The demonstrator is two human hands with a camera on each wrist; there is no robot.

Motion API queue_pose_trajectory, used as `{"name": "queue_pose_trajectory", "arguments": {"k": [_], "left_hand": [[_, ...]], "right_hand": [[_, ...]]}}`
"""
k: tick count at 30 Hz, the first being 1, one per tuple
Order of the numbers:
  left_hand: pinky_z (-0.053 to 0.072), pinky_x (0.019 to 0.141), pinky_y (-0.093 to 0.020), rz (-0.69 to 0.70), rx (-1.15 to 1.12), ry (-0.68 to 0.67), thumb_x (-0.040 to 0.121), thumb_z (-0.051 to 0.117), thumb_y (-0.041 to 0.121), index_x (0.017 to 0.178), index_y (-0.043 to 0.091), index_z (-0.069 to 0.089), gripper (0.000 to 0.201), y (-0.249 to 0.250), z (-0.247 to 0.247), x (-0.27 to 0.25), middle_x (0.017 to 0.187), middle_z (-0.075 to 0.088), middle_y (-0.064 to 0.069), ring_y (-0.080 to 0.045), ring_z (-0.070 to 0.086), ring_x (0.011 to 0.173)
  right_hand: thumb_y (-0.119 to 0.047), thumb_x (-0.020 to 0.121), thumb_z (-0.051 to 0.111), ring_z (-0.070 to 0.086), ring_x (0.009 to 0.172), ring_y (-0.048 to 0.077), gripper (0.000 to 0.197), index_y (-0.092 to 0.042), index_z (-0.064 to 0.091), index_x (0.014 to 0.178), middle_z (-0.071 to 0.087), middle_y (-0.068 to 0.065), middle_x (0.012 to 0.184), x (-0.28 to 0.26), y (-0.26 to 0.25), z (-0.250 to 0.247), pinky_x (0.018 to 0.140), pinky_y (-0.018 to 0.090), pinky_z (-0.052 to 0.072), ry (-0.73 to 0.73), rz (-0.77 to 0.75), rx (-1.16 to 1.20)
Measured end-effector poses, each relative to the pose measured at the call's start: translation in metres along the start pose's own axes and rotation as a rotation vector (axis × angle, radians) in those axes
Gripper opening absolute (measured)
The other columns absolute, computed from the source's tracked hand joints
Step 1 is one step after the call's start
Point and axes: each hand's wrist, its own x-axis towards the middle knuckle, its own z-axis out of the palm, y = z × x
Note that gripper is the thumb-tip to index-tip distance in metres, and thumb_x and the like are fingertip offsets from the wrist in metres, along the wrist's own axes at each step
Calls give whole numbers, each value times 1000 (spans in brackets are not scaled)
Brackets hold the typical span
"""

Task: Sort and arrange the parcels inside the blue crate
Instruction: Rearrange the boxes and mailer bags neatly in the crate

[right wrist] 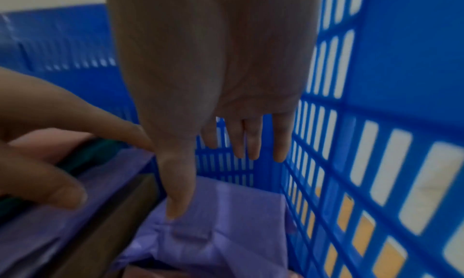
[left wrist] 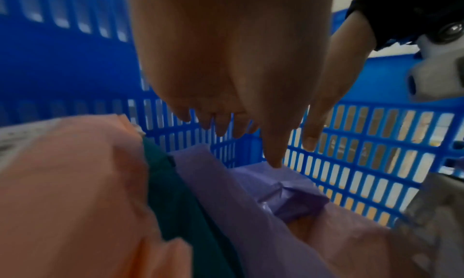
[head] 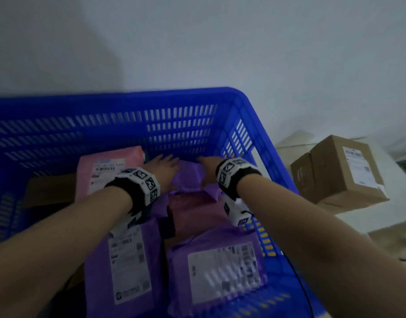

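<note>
beside blue crate [head: 254,125], cardboard box [head: 339,171]

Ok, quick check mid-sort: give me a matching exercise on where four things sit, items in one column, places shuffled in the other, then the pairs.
Items:
1. pink plastic mailer bag
2. brown cardboard box
3. crumpled purple plastic parcel
4. flat purple labelled mailer

Places:
A. outside the blue slatted plastic crate, to its right
B. in the crate, near right, label up
C. far right corner, between both open hands
D. in the crate, far left of the hands

Pairs: 1-D, 2-A, 3-C, 4-B
</note>
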Motion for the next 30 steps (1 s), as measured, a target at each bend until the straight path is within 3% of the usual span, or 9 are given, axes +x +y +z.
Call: {"name": "queue_pose_trajectory", "arguments": {"k": [2,4,7,12,19,22,24,26,30], "left_hand": [[6,120,-40,-7,-72,-43,93,41,54,152,14,6,79,-3,3,18,160,4,-9,-25,6,148],[7,120,-39,-19,-145,-57,91,43,57,152,13,4,85,-3,5,36,160,5,-10,-25,8,148],[10,118,-39,-10,-149,-65,88,49,58,152,12,8,88,-1,17,62,159,10,-11,-26,14,146],[21,114,-40,14,-125,-19,77,62,59,149,13,19,95,-2,36,86,152,28,-9,-27,30,138],[23,114,-41,13,-89,-61,76,68,47,148,13,22,92,-4,38,95,155,23,-11,-27,29,140],[20,114,-47,28,-61,-104,78,68,45,145,17,31,82,-4,28,91,150,33,-8,-26,33,136],[12,116,-51,43,-53,-141,79,68,45,141,17,39,74,-2,19,87,146,39,-7,-25,35,135],[9,117,-49,44,-54,-150,81,66,46,137,17,45,66,-1,10,80,143,43,-6,-24,37,134],[19,115,-42,60,-57,-24,79,66,45,129,14,51,61,1,-12,53,134,53,-6,-24,48,124]], "right_hand": [[-44,53,79,61,111,32,82,-32,35,120,58,4,126,40,18,29,88,50,51,-29,18,14],[-38,57,79,58,114,34,84,-36,28,123,54,5,129,46,23,36,88,52,51,-46,37,35],[-34,67,74,41,132,35,93,-30,19,141,35,7,146,27,19,25,101,54,41,-45,16,40],[-30,68,74,25,139,39,102,-27,9,147,22,11,151,29,9,26,105,64,29,-114,13,89],[-17,77,73,36,132,37,84,-7,22,143,34,17,143,36,5,25,106,55,34,-112,41,84],[-15,84,66,41,128,40,71,-1,25,140,39,23,140,34,-1,16,103,51,40,-122,40,113],[-19,88,62,46,124,40,64,2,27,138,43,25,135,30,-4,6,98,46,42,-135,47,136],[-28,83,69,54,117,37,72,2,31,136,50,22,130,24,-5,-4,89,39,47,-105,24,118],[-40,73,76,61,108,30,76,-1,44,130,59,14,123,2,-6,-32,83,32,50,-73,1,93]]}}
